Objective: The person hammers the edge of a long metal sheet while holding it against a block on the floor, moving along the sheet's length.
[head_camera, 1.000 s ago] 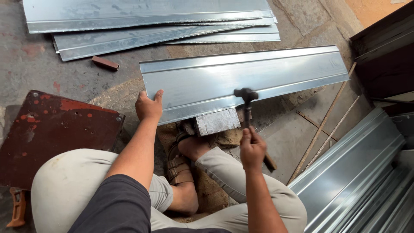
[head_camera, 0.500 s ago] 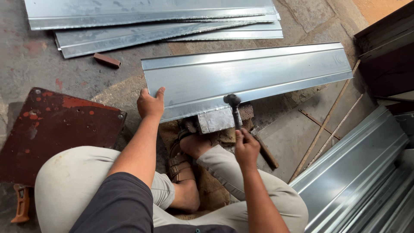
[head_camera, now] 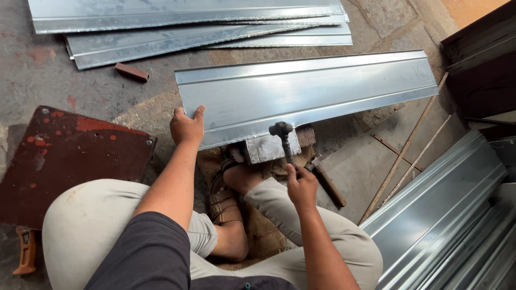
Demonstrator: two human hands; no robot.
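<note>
Two hands were at work on one long sheet of bright metal (head_camera: pixel 306 94), laid across the floor at twelve o'clock from the seated person. The left hand (head_camera: pixel 186 126) was pressed onto the sheet's near left corner, fingers curled over the edge, pinning it down. The right hand (head_camera: pixel 301 185) was clamped around the handle of a hammer (head_camera: pixel 284 138), its dark head resting right at the sheet's folded front edge, above a grey metal block (head_camera: pixel 269 147) tucked beneath that edge.

The step in hand was judged to be the beating of the folded edge against the block. The next move would call for a firm hold by the left hand so the sheet stayed flat, and for a blow landed squarely on the part backed by the block.

No package, label or sign could be made out. At nine o'clock a rusty red plate (head_camera: pixel 64 161) was lying; at eleven to twelve o'clock more sheets (head_camera: pixel 188 24) were stacked, a small brown block (head_camera: pixel 131 72) beside them. At four o'clock, folded metal channels (head_camera: pixel 451 215) were piled.
</note>
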